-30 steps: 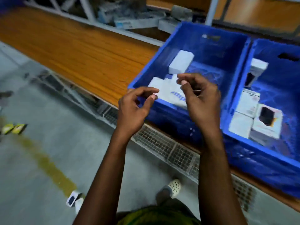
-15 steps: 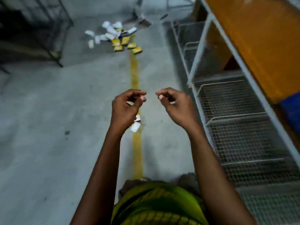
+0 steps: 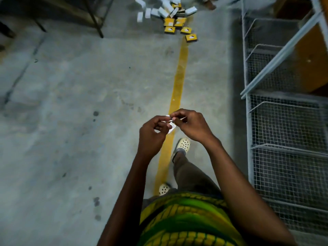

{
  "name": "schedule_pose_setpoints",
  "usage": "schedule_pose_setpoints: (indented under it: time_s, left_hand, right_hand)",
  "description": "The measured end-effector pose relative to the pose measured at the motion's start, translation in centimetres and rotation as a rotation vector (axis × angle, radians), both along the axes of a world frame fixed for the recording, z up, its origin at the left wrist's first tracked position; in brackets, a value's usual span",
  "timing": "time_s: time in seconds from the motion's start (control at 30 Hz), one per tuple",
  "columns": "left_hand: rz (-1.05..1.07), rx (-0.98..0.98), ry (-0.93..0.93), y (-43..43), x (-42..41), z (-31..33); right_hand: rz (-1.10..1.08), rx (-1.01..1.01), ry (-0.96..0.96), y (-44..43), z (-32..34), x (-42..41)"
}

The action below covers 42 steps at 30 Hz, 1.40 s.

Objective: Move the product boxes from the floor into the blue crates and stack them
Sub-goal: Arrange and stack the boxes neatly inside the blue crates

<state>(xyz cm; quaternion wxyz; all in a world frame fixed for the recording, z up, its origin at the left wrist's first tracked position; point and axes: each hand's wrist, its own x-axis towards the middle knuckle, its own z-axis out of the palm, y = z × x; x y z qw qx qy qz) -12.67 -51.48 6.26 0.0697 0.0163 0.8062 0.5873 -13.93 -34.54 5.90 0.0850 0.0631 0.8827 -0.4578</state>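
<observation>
Product boxes [image 3: 174,20], white and yellow, are lying scattered on the floor at twelve o'clock, awaiting collection, while the left hand [image 3: 153,134] and right hand [image 3: 190,126] are pinching a small paper scrap [image 3: 171,125].

Both hands [image 3: 174,127] pinch small white scrap [image 3: 171,125]; product boxes [image 3: 174,18] scattered far ahead on floor [image 3: 71,103].

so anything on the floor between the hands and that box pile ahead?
Nothing visible. Bare concrete floor and the yellow line run from both hands to the product boxes. The wire rack stays off to the right. A small white item is pinched between the fingers.
</observation>
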Motion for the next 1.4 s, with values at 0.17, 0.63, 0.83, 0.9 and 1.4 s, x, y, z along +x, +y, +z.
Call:
schedule_pose_setpoints:
  time_s: [0.17, 0.63, 0.83, 0.9, 1.4]
  left_hand:
    - [-0.066, -0.075, -0.025, 1.7, -5.8, -1.6]
    - [-0.213, -0.192, -0.222, 9.3, -27.8, -9.3]
    - [-0.208, -0.299, -0.624, 10.6, -30.8, -25.9]
    - [-0.289, -0.312, -0.753, 10.7, -31.7, -33.9]
    - [-0.541, -1.213, -0.68, 13.9, -32.7, -88.3]
  right_hand:
    - [0.017, -0.026, -0.034, 1.0, -2.2, -6.0]
    - [-0.239, -0.143, -0.289, 10.1, -8.9, -25.5]
    - [-0.417, -0.112, -0.49, 10.1, -25.3, -28.8]
    - [-0.457, -0.096, -0.574, 9.2, -33.9, -29.9]
    - [0.114, 0.446, -0.593, 6.1, -87.6, -39.0]
